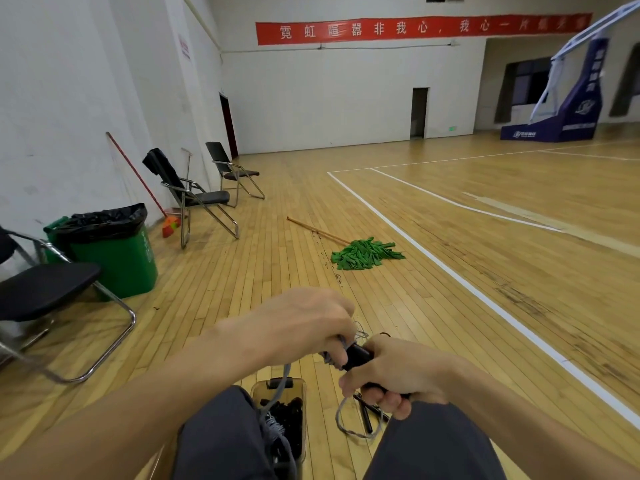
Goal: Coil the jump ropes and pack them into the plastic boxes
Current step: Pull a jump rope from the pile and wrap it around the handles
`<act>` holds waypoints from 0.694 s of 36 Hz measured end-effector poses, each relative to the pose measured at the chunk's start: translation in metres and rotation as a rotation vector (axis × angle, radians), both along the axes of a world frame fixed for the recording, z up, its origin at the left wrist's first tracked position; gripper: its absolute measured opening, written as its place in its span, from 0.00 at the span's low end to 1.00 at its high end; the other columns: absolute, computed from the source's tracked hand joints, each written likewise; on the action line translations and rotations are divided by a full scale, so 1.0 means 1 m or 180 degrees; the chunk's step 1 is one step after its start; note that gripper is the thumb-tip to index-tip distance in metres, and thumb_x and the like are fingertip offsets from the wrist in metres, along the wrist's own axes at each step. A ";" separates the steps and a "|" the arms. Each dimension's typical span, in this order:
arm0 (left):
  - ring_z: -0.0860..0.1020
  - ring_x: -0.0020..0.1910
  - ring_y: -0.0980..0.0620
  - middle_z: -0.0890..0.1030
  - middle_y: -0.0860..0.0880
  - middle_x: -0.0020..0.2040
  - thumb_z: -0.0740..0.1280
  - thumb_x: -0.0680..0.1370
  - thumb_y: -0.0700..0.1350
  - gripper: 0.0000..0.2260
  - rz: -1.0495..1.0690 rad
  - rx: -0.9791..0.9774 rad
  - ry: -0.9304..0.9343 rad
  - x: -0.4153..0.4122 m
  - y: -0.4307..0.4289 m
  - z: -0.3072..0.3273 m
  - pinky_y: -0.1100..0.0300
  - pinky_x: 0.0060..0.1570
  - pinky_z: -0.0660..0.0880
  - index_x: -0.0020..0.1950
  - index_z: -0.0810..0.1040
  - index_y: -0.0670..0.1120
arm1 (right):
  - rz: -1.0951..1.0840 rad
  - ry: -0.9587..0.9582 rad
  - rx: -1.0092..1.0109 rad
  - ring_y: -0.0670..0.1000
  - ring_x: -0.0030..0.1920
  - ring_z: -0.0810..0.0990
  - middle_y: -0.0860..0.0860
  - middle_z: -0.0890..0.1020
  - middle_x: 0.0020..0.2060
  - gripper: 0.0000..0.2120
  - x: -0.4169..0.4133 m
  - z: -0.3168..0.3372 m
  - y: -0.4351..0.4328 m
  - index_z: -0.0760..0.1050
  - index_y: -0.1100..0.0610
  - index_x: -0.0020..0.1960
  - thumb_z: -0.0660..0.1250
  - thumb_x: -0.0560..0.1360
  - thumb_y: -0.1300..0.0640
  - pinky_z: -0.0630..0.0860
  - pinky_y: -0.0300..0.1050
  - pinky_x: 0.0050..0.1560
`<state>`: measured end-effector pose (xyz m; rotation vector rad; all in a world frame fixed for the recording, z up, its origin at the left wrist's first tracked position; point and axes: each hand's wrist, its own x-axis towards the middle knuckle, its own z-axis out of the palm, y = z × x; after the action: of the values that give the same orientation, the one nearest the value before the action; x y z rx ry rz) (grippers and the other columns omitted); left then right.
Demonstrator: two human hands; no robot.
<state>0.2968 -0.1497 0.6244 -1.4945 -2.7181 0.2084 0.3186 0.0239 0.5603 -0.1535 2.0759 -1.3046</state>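
Observation:
My right hand point(391, 374) grips the black handles point(358, 356) of a jump rope in front of my knees. My left hand point(304, 323) pinches the grey rope point(341, 342) right at the handles' end. Grey rope strands point(277, 407) hang from my left hand down into a clear plastic box point(258, 389) on the floor between my legs. The box holds dark coiled ropes point(289, 415). A loop of grey rope point(346, 429) and another black handle point(366, 419) lie on the floor under my right hand.
A black folding chair point(45, 289) stands close on my left, a green bin point(117, 258) behind it. Two more chairs point(194, 199) and a broom point(138, 178) line the wall. A green mop point(360, 252) lies on the wooden floor ahead.

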 end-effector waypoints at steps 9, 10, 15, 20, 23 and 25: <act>0.72 0.47 0.59 0.79 0.52 0.48 0.74 0.73 0.56 0.13 0.0149 0.0300 -0.0761 -0.011 0.008 -0.007 0.66 0.44 0.70 0.50 0.84 0.47 | 0.0417 0.0096 0.0646 0.48 0.25 0.63 0.50 0.68 0.28 0.06 0.006 0.003 -0.003 0.74 0.58 0.45 0.68 0.79 0.59 0.63 0.39 0.25; 0.74 0.47 0.57 0.79 0.51 0.47 0.75 0.73 0.55 0.13 0.0162 0.0311 -0.0888 -0.010 0.009 -0.008 0.62 0.46 0.72 0.49 0.84 0.47 | 0.0466 0.0108 0.0722 0.48 0.25 0.63 0.50 0.68 0.28 0.05 0.007 0.003 -0.004 0.73 0.59 0.48 0.68 0.79 0.59 0.63 0.39 0.25; 0.78 0.43 0.54 0.83 0.48 0.41 0.78 0.70 0.51 0.11 0.0226 0.0462 -0.1636 -0.010 0.011 -0.013 0.59 0.43 0.74 0.45 0.86 0.45 | 0.0831 0.0027 0.0900 0.48 0.25 0.64 0.50 0.68 0.28 0.10 0.012 0.000 -0.006 0.72 0.55 0.39 0.69 0.78 0.62 0.64 0.38 0.25; 0.79 0.39 0.57 0.83 0.49 0.39 0.78 0.72 0.47 0.09 0.0279 0.0599 -0.2211 -0.010 0.007 -0.018 0.54 0.47 0.77 0.45 0.85 0.43 | 0.1132 0.0136 0.1107 0.48 0.26 0.67 0.50 0.70 0.29 0.12 0.018 0.005 -0.008 0.70 0.53 0.39 0.69 0.78 0.60 0.67 0.37 0.24; 0.79 0.39 0.57 0.83 0.49 0.39 0.78 0.72 0.47 0.09 0.0322 0.0640 -0.2398 -0.009 0.006 -0.020 0.56 0.45 0.76 0.45 0.85 0.42 | 0.1176 0.0215 0.1246 0.47 0.26 0.68 0.50 0.71 0.29 0.11 0.021 0.008 -0.007 0.71 0.53 0.39 0.69 0.78 0.59 0.68 0.36 0.25; 0.76 0.37 0.59 0.80 0.52 0.36 0.78 0.71 0.49 0.10 0.0402 0.0574 -0.2378 -0.007 0.006 -0.020 0.62 0.40 0.72 0.45 0.85 0.43 | 0.1241 0.0269 0.1440 0.48 0.26 0.69 0.50 0.72 0.30 0.09 0.021 0.009 -0.007 0.73 0.55 0.40 0.69 0.78 0.58 0.68 0.38 0.26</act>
<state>0.2895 -0.1436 0.6042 -1.5784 -3.2433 -0.7203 0.3399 0.0171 0.5693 -0.3928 2.2146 -0.5913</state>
